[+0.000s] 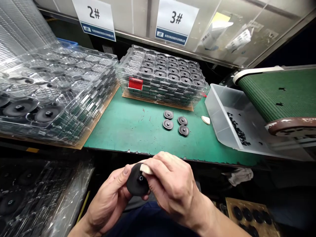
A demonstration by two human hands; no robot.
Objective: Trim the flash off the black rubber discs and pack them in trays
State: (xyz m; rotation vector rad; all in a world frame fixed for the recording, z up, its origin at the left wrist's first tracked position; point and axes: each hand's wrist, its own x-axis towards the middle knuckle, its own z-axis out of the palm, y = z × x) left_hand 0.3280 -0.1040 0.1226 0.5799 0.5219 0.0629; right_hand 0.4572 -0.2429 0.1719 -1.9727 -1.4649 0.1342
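Observation:
In front of my lap, my left hand (111,194) grips a round black rubber disc (135,184) by its rim, thumb on the face. A small metal-centred stem stands up in the disc's middle. My right hand (172,184) pinches a small cream-white pad (146,169) and presses it on the disc's face beside the stem. The fingers of the right hand partly cover the disc. Beyond the hands, several like discs (168,124) lie on the green table mat (128,128). A second white pad (205,120) rests to their right.
Stacked clear trays with discs stand at the back (163,87) and left (93,98). On the right, a translucent bin (222,121) holds small black parts, below a green conveyor belt (278,89). Lower right, a brown board (259,210) carries more discs.

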